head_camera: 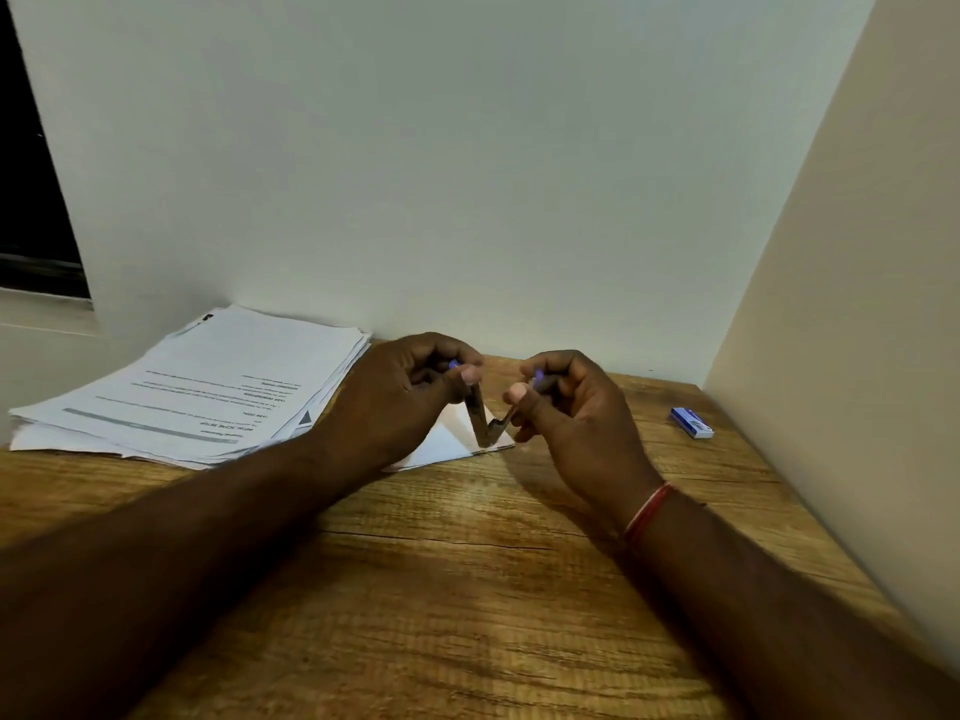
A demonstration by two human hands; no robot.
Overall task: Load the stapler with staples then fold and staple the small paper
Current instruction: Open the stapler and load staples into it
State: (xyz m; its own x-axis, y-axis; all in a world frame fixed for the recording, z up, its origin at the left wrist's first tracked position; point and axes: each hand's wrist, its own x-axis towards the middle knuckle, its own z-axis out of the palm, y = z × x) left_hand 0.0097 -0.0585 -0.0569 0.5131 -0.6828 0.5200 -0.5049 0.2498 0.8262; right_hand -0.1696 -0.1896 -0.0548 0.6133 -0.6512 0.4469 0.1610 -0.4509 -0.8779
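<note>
Two hands, left (410,392) and right (566,402), clamped on one grey metal stapler (485,423) swung open; one small white paper (452,444), one blue staple box (691,423), one printed stack (208,387); wooden table (467,589), pale walls.

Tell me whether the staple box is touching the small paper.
Apart. The head view shows the staple box lying alone near the right wall, with a wide stretch of bare wooden table between it and the small paper under the hands.
</note>
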